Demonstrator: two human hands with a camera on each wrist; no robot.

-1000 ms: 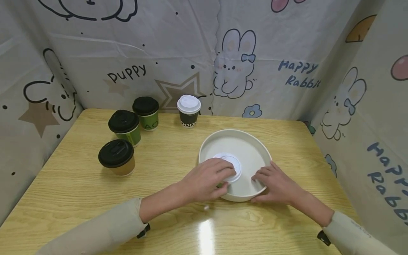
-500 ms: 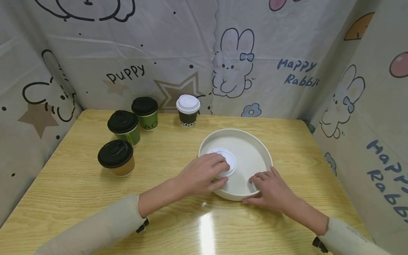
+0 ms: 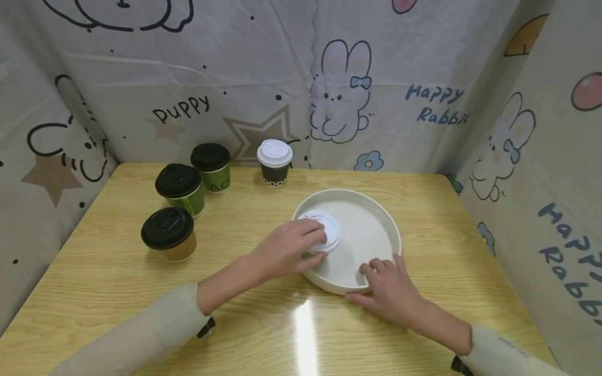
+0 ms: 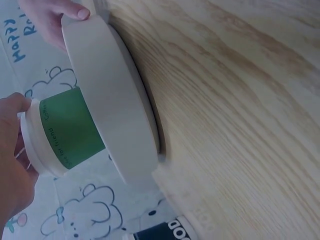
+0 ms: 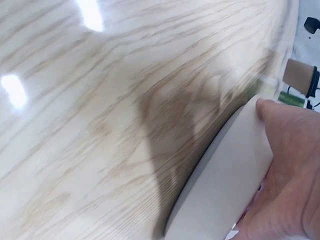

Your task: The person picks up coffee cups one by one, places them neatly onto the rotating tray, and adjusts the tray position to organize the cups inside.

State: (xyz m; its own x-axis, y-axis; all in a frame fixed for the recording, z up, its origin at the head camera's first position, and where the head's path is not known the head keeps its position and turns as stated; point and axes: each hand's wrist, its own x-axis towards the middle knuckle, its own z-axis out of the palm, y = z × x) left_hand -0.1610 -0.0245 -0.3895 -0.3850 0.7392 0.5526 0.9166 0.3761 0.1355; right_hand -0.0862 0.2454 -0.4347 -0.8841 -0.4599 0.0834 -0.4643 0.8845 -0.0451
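Note:
Inside the left part of a round white tray (image 3: 369, 222) is a green paper cup (image 4: 72, 127) with a white lid (image 3: 332, 231). My left hand (image 3: 290, 249) holds this cup by its lid, fingers over the top and thumb at the near side. In the left wrist view the cup stands partly behind the tray's wall, which hides its base. My right hand (image 3: 391, 293) grips the tray's near right rim, its fingers inside and its thumb on the outer wall. The right wrist view shows that thumb along the tray wall (image 5: 225, 175).
On the left of the wooden table (image 3: 244, 209) stand a brown cup with a black lid (image 3: 168, 232) and two green cups, one nearer (image 3: 178, 188) and one farther back (image 3: 211, 167). A black cup with a white lid (image 3: 275, 162) is behind the tray. Printed cloth (image 3: 263, 62) encloses the table.
My left hand has moved the lidded cup left and slightly away within the tray. My right hand has slid left and nearer along the rim. The other cups stay put.

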